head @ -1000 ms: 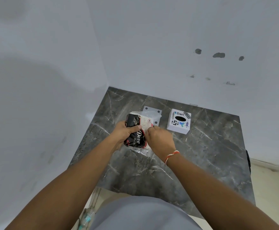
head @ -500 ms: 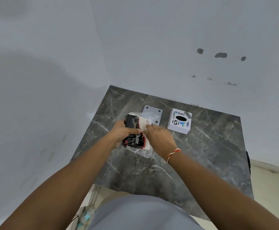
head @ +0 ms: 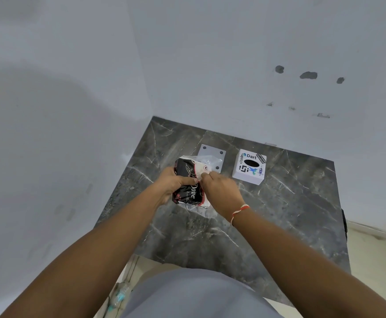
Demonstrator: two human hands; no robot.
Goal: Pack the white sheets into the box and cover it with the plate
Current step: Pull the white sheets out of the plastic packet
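Note:
A black plastic pack (head: 188, 180) printed "Dove", with white sheets inside, lies on the dark marble table (head: 279, 214). My left hand (head: 172, 185) grips the pack's left side. My right hand (head: 222, 191) pinches the white sheets at the pack's open right edge. Behind the pack lies a flat white plate (head: 211, 154) with a hole at each corner, partly covered by the pack's clear wrap. A white box (head: 249, 167) with stickers and an oval slot on top stands to the right of the plate.
White walls close the table in on the left and at the back. The table's right and near edges drop to a pale floor (head: 375, 255). A plastic bottle (head: 118, 297) lies on the floor at lower left.
Both hands stay on the pack. My right fingers have shifted slightly toward the pack's upper right edge; the pack has barely moved.

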